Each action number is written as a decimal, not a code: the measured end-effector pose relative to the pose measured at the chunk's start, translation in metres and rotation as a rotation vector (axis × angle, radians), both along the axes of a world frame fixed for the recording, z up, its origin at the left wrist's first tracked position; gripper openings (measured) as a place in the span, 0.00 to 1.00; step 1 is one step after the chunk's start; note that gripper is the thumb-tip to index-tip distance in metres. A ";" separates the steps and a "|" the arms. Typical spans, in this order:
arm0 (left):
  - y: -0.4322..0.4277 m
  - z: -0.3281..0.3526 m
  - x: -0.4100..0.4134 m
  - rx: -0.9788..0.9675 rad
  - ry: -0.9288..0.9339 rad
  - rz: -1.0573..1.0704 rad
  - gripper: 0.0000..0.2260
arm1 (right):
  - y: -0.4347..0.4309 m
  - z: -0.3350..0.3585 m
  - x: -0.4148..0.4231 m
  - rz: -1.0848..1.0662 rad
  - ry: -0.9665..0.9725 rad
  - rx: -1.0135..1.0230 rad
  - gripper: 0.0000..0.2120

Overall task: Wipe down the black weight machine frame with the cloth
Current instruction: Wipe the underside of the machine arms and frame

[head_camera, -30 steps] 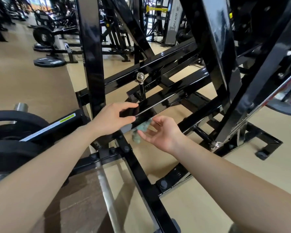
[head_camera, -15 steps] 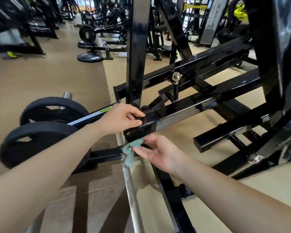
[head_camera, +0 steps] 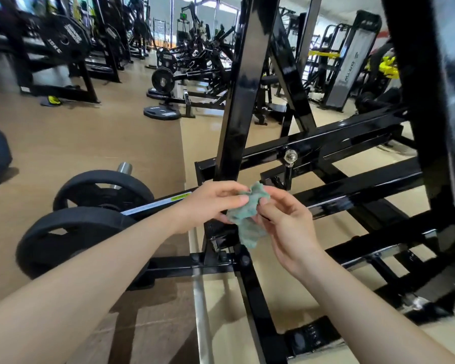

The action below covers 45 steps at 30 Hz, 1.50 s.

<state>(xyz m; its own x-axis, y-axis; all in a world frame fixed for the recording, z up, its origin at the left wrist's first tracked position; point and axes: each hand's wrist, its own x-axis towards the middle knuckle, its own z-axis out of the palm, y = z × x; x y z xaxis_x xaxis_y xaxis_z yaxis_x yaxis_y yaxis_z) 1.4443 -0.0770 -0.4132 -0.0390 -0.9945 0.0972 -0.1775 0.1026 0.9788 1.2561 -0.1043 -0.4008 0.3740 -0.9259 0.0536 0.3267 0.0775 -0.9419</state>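
Just off the black frame (head_camera: 236, 122), near its lower joint, the cloth (head_camera: 247, 215) hung in the air, a small, teal, nubbly, crumpled scrap, pinched at one side by the left hand (head_camera: 215, 203) and at the other between the right hand's (head_camera: 286, 227) thumb and fingertips. Bunched like that, it would likely skate over the glossy square tubing and miss corners and bolt heads, or slip from so light a grip. Round, matte weight plates (head_camera: 103, 191) sat to the left.
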 end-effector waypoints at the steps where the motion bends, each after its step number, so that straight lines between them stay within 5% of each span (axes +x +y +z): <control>1: -0.001 0.001 -0.002 0.008 0.039 -0.012 0.11 | -0.003 0.002 0.002 0.015 -0.005 -0.032 0.13; 5: -0.010 0.004 -0.007 -0.098 0.059 0.221 0.11 | -0.014 0.003 0.006 0.027 0.182 -0.351 0.19; 10: -0.028 -0.004 0.016 -0.261 -0.143 0.784 0.12 | -0.043 -0.013 -0.004 -0.182 1.097 -0.961 0.22; 13: -0.040 -0.013 0.022 -0.191 -0.229 0.880 0.14 | -0.047 -0.021 -0.008 -0.184 1.305 -1.092 0.14; 26: -0.062 -0.048 -0.002 -0.169 -0.341 0.817 0.14 | -0.051 -0.018 -0.013 -0.140 1.318 -1.028 0.15; 30: -0.055 -0.033 -0.008 -0.154 -0.236 0.906 0.01 | -0.052 -0.007 -0.001 -0.088 1.380 -0.944 0.14; 35: -0.057 0.012 -0.014 -0.180 0.008 0.967 0.05 | -0.071 0.030 0.054 -0.141 0.925 -0.712 0.21; 40: -0.052 0.039 0.000 -0.191 0.229 0.840 0.08 | -0.086 0.048 0.093 -0.290 0.598 -0.523 0.10; 45: -0.052 0.090 0.007 -0.290 0.181 0.763 0.13 | -0.091 0.091 0.104 -0.410 0.395 -0.408 0.06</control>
<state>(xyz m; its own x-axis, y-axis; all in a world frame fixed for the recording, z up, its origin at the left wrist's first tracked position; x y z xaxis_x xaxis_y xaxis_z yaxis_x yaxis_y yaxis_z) 1.4509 -0.1291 -0.3228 0.6759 -0.6761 0.2932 -0.1433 0.2697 0.9522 1.3604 -0.1953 -0.3099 0.0615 -0.9313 0.3589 -0.1188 -0.3639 -0.9238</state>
